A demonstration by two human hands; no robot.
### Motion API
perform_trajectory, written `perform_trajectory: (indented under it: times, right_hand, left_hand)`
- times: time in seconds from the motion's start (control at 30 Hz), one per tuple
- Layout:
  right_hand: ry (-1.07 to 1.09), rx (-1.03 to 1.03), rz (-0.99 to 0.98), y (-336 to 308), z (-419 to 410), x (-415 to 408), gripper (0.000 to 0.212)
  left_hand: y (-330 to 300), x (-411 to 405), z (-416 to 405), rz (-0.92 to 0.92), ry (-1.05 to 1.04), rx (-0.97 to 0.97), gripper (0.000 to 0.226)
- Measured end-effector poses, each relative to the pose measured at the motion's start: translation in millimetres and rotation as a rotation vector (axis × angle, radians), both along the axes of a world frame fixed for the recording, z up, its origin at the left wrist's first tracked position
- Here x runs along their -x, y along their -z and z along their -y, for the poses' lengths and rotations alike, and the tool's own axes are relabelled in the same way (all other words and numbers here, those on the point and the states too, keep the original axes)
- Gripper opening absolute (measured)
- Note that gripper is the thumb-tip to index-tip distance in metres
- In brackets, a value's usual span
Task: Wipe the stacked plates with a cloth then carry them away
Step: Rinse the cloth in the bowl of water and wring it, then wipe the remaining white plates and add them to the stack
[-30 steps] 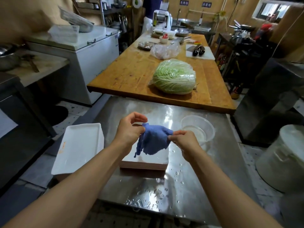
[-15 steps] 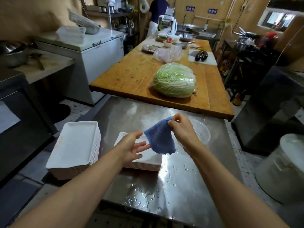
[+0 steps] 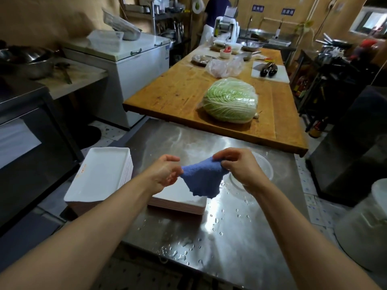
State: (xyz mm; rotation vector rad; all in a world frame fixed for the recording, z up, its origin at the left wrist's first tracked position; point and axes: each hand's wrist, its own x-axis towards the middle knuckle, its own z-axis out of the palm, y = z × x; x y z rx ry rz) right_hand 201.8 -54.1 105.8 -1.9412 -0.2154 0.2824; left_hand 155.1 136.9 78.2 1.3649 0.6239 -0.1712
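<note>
plates (image 3: 180, 197) sit in a low stack on the steel table (image 3: 240, 237), right under a blue cloth (image 3: 203, 178) that both hands stretch open, probably readying it to wipe. left hand (image 3: 165, 172) pinches one corner, right hand (image 3: 236, 166) grips the other. a second plate stack (image 3: 100, 174) lies beside; a clear bowl (image 3: 266, 166), seemingly empty, stands close right among water drops.

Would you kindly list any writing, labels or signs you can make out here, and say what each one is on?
Two blue wall signs carry white characters, too blurred to read.
Orange marks on the rim of the left plate stack are too small to read.
A small blue mark on the white chest freezer is unreadable.
Nothing else legible.
</note>
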Motion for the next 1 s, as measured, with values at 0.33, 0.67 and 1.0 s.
perform_trajectory:
  times: [0.33, 0.67, 1.0]
  right_hand:
    - [-0.177, -0.138, -0.119, 5, -34, 1, 0.044]
    - [0.006, 0.305, 0.113, 34, -52, 5, 0.018]
    - [0.244, 0.382, 0.064, 91, -61, 4, 0.012]
  left_hand:
    - [25, 0, -6, 0.345, 0.287, -0.623, 0.033]
    - [34, -16, -49, 0.282, 0.343, -0.570, 0.021]
    - [85, -26, -60, 0.084, 0.356, -0.222, 0.036]
